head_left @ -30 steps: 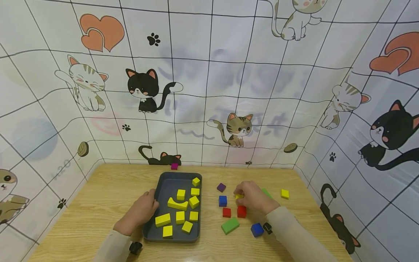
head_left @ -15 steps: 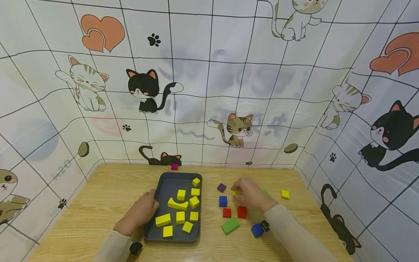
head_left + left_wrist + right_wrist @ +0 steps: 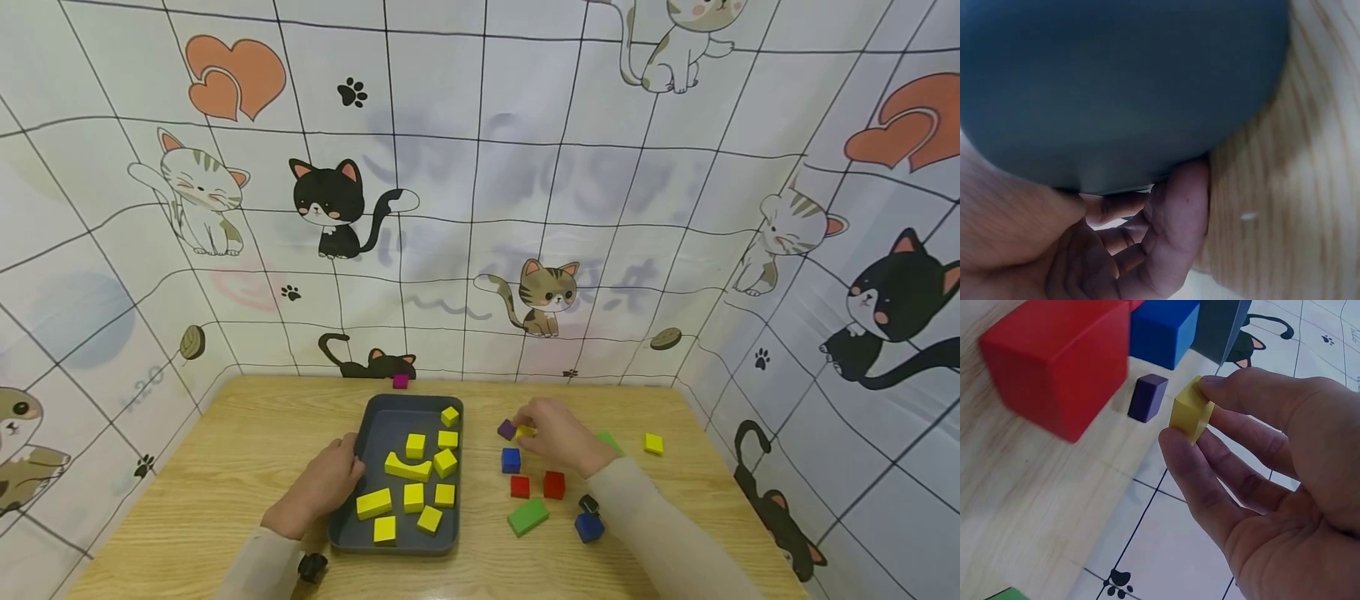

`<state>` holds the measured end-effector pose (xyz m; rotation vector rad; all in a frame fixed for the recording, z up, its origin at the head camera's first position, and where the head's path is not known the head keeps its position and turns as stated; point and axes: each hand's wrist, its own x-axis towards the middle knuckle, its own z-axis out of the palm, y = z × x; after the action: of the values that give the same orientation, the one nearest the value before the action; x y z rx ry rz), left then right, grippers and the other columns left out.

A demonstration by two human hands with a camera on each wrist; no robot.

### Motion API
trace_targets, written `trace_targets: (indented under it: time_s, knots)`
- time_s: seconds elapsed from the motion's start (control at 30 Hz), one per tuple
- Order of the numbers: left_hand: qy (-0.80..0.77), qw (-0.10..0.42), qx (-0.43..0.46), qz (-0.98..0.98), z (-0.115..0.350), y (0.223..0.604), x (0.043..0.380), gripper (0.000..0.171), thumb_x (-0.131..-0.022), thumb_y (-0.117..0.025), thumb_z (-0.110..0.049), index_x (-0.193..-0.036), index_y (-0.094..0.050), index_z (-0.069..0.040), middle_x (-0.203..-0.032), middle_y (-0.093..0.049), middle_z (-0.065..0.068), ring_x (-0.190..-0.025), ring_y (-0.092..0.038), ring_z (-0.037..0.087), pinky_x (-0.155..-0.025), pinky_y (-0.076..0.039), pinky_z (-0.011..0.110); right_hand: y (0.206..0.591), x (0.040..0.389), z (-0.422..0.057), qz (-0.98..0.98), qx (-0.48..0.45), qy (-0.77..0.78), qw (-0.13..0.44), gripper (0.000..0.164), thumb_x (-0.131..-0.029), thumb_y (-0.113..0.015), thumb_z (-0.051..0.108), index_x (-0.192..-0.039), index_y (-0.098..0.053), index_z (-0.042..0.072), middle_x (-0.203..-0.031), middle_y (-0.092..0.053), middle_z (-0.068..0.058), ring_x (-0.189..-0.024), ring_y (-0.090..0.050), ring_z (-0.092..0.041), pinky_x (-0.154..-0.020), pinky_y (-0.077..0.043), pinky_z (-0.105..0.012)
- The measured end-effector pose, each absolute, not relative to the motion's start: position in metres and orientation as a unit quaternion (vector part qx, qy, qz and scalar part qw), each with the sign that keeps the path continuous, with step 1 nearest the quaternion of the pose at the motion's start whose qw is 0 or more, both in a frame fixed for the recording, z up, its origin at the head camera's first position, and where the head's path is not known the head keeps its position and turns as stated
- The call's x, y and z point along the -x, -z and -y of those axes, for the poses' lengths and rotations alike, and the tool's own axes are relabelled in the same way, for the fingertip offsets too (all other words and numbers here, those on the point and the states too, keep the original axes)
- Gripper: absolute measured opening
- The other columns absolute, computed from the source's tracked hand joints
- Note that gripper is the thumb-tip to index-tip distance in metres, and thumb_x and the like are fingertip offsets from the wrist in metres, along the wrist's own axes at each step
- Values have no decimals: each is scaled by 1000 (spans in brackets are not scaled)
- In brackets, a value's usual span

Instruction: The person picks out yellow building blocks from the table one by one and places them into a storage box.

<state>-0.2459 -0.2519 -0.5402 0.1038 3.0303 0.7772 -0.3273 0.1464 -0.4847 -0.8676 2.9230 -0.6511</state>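
A yellow block [image 3: 1191,409] is pinched between thumb and fingertips of my right hand [image 3: 558,437], close beside a small purple block [image 3: 507,429]. In the right wrist view its slanted sides show plainly. My left hand [image 3: 326,475] grips the left side of a dark grey tray [image 3: 360,546]. Curled fingers [image 3: 1185,206] press against the tray's outer wall in the left wrist view; the thumb tip is hidden there. Inside the tray lie several yellow blocks, among them an arched one [image 3: 407,468] and a longer one [image 3: 373,504].
Right of the tray, a blue cube [image 3: 511,460], two red cubes [image 3: 554,485], a green block [image 3: 528,517] and another blue cube [image 3: 589,527] lie on the table [image 3: 225,467]. A yellow block [image 3: 653,443] sits farther right. A magenta block [image 3: 400,381] stands behind the tray.
My right hand has moved left with the yellow block, past the blue and red cubes and up to the purple block. The left hand and tray have stayed put.
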Motion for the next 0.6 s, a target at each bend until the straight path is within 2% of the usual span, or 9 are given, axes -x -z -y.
trace_targets:
  time_s: [0.17, 0.33, 0.6]
  knots:
    - [-252, 7, -33, -967, 252, 540, 245, 53, -103, -55, -12, -150, -46, 13, -122, -66, 23, -91, -60, 22, -81, -56, 42, 481, 328, -137, -934, 286, 214, 14, 23, -91, -83, 14, -113, -81, 7, -107, -76, -5, -101, -69, -25, -89, -60, -44]
    - [-250, 6, -35, -968, 253, 541, 246, 53, -103, -55, -12, -149, -46, 13, -121, -66, 24, -90, -60, 22, -81, -56, 42, 476, 329, -127, -932, 289, 216, 24, 25, -93, -82, 16, -117, -80, 9, -113, -76, -5, -107, -70, -26, -94, -59, -44]
    - [-251, 2, -39, -967, 253, 541, 246, 52, -103, -54, -12, -149, -46, 13, -118, -65, 23, -87, -59, 22, -77, -55, 40, 476, 336, -107, -927, 320, 194, 3, 29, -93, -82, 15, -120, -79, 5, -115, -77, -7, -105, -71, -24, -93, -60, -42]
